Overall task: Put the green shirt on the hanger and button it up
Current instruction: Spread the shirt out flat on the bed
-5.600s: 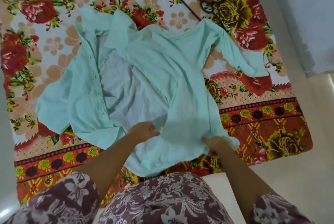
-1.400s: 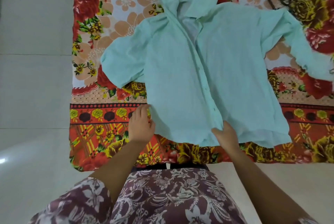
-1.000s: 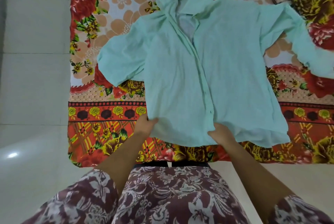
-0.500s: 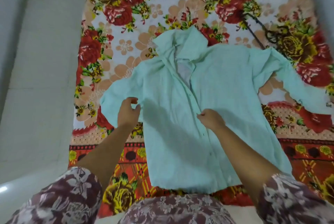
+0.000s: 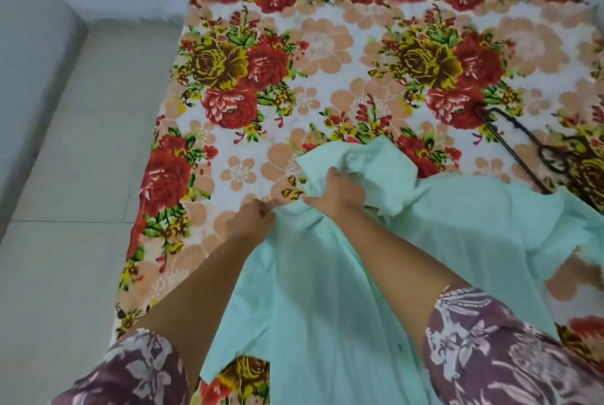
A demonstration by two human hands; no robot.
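The light green shirt [image 5: 457,241] lies front up on the flowered blanket [image 5: 327,61], its collar bunched at the far end. My left hand [image 5: 251,218] pinches the shirt's left shoulder. My right hand [image 5: 340,192] grips the crumpled collar. The black hanger [image 5: 523,146] lies on the blanket at the right, beyond the shirt's right shoulder; its lower end is hidden under the cloth.
Pale tiled floor [image 5: 81,176] runs along the blanket's left side, with a white wall or cabinet [image 5: 32,29] beyond it. My flowered sleeves fill the bottom corners.
Both hands have left the shirt's hem and body and reached forward to the shoulder and collar. The collar is now bunched in my right hand. The camera has moved forward over the blanket.
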